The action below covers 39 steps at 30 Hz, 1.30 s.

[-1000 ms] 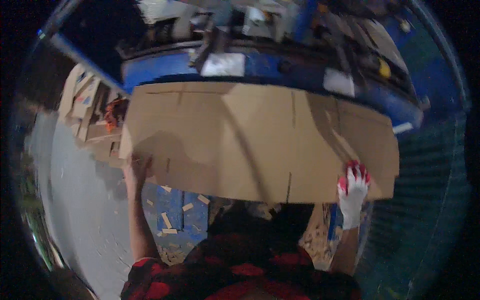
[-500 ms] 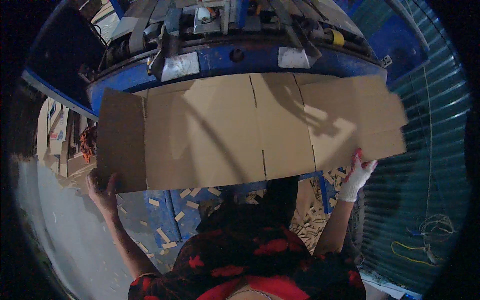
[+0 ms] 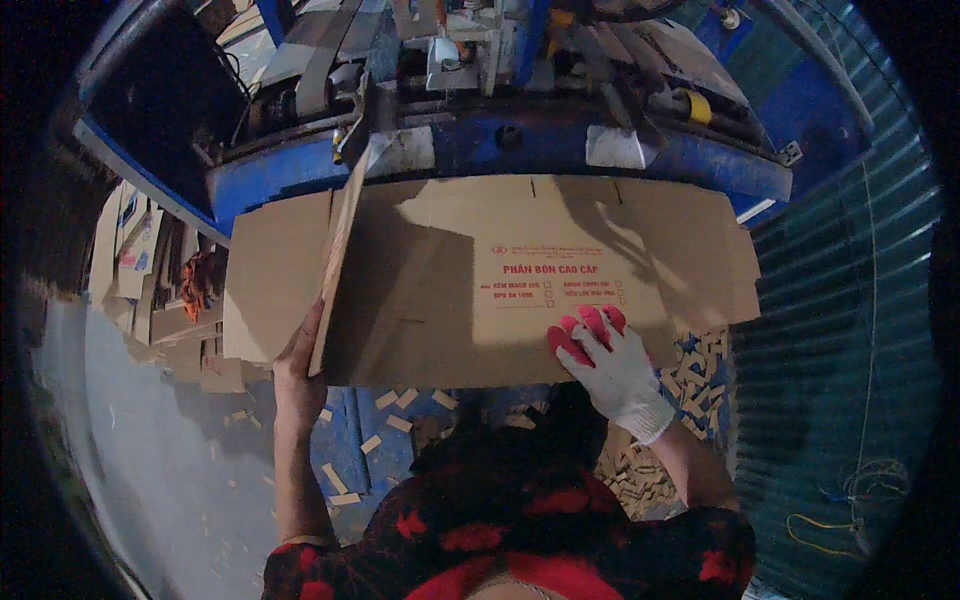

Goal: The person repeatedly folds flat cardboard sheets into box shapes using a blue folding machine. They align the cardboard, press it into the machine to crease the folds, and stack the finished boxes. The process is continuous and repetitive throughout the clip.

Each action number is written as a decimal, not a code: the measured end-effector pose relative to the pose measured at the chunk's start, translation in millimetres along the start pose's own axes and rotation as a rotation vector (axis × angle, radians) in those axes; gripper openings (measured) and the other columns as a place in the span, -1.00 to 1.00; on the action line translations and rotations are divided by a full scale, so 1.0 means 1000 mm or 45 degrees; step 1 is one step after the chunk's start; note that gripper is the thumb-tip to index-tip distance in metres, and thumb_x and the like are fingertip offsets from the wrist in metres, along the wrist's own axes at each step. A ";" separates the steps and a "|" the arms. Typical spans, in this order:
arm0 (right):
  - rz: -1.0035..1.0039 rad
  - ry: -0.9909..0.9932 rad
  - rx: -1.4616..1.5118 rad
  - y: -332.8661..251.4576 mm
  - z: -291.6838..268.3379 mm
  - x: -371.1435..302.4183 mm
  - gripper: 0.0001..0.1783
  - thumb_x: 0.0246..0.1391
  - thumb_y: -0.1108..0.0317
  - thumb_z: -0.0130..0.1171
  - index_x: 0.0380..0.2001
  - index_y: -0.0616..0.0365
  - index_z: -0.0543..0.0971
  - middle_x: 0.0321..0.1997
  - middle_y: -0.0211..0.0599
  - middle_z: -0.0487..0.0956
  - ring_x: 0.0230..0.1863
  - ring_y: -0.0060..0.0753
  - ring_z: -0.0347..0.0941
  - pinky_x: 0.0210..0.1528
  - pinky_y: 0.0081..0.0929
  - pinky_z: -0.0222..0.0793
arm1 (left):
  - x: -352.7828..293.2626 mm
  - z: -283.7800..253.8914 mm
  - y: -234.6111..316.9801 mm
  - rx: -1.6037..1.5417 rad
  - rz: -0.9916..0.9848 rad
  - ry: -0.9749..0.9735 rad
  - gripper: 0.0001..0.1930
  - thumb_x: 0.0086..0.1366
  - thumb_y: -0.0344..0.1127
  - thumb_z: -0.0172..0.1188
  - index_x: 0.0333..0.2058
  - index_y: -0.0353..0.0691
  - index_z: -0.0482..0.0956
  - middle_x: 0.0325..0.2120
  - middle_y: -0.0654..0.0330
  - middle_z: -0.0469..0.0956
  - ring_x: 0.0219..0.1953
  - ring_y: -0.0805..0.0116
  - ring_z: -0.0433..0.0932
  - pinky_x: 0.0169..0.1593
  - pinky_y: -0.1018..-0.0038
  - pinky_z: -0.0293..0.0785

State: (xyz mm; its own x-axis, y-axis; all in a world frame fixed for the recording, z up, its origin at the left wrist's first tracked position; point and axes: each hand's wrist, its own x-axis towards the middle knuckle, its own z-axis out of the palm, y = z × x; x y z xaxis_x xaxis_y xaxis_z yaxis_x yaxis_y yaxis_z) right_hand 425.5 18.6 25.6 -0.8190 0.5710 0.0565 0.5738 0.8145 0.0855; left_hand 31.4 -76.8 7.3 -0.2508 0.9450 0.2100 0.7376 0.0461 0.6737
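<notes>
The person's left hand (image 3: 298, 352) is seemingly clamping a raised cardboard panel (image 3: 341, 240), viewed edge-on; the gloved right hand (image 3: 612, 372), fingers slightly apart, is resting on printed cardboard (image 3: 500, 340).

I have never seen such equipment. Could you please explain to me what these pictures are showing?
There is no robot: these are a person's own hands. The left of two head-worn wide cameras looks down, so straight edges appear bent. The bare left hand holds a raised cardboard panel at its near end. The right hand, in a white-and-red glove, rests on printed cardboard spread before a blue machine. What supports the cardboard is hidden. Small scraps lie below.
</notes>
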 end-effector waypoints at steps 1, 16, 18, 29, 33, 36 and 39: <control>0.015 0.038 0.008 0.003 -0.004 -0.004 -0.44 -0.09 0.32 0.05 0.10 -0.09 0.43 0.16 -0.11 0.37 0.19 0.06 0.28 0.13 0.06 0.22 | 0.004 -0.001 0.007 0.033 0.060 0.002 -0.50 0.22 -0.54 0.04 0.17 -0.23 0.36 0.09 -0.02 0.45 0.15 0.13 0.41 0.18 0.34 0.30; 0.042 0.385 -0.225 0.158 0.076 0.085 -0.46 -0.03 0.38 0.06 0.10 -0.20 0.46 0.12 -0.17 0.41 0.09 0.00 0.37 0.12 -0.03 0.27 | 0.156 0.106 -0.004 0.177 0.470 0.075 -0.51 0.29 -0.46 -0.13 0.21 -0.19 0.30 0.22 0.01 0.28 0.30 -0.03 0.18 0.32 0.22 0.12; 0.017 0.414 -0.243 0.175 0.079 0.102 -0.45 -0.08 0.38 0.10 0.09 -0.14 0.46 0.11 -0.12 0.40 0.09 0.04 0.35 0.16 0.01 0.25 | 0.177 0.111 -0.007 0.297 0.527 0.072 -0.50 0.27 -0.45 -0.11 0.21 -0.19 0.30 0.21 0.01 0.28 0.29 -0.05 0.18 0.32 0.21 0.12; 0.086 0.097 -0.292 0.242 0.083 0.189 -0.33 -0.04 0.44 0.10 0.22 -0.13 0.32 0.24 -0.15 0.33 0.25 0.05 0.20 0.22 0.04 0.16 | 0.283 0.136 -0.034 0.421 0.680 0.093 -0.43 0.18 -0.50 -0.09 0.22 -0.20 0.26 0.24 0.00 0.23 0.27 -0.03 0.20 0.30 0.18 0.15; 0.172 0.144 -0.351 0.271 0.061 0.240 -0.41 0.07 0.40 0.02 0.23 -0.13 0.32 0.24 -0.15 0.34 0.23 -0.06 0.27 0.24 -0.05 0.15 | 0.339 0.150 -0.011 0.714 0.240 0.194 -0.40 0.14 -0.59 -0.06 0.22 -0.38 0.15 0.17 -0.14 0.27 0.21 -0.09 0.24 0.25 0.21 0.21; 0.161 0.371 -0.103 0.278 0.041 0.229 -0.41 0.05 0.36 0.11 0.21 -0.03 0.33 0.18 -0.08 0.40 0.18 -0.03 0.32 0.25 -0.09 0.14 | 0.318 0.150 0.006 0.428 0.496 0.304 -0.51 0.22 -0.46 0.00 0.14 -0.41 0.24 0.10 -0.15 0.35 0.15 -0.07 0.32 0.23 0.22 0.23; 0.292 0.526 0.139 0.255 0.042 0.161 -0.41 0.04 0.34 0.18 0.18 0.09 0.35 0.11 0.00 0.45 0.10 0.10 0.36 0.26 -0.08 0.13 | 0.227 0.119 -0.016 0.550 0.519 0.226 -0.54 0.21 -0.33 0.14 0.10 -0.26 0.37 0.05 -0.01 0.45 0.11 0.02 0.39 0.17 0.25 0.31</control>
State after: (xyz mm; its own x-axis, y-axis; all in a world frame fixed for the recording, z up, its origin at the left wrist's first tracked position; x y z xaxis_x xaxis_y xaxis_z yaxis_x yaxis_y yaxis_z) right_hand 440.0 322.4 15.2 -0.5914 0.6666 0.4538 0.7183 0.6912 -0.0792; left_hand 37.3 175.9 -40.5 0.0314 0.8477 0.5295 0.9738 -0.1452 0.1747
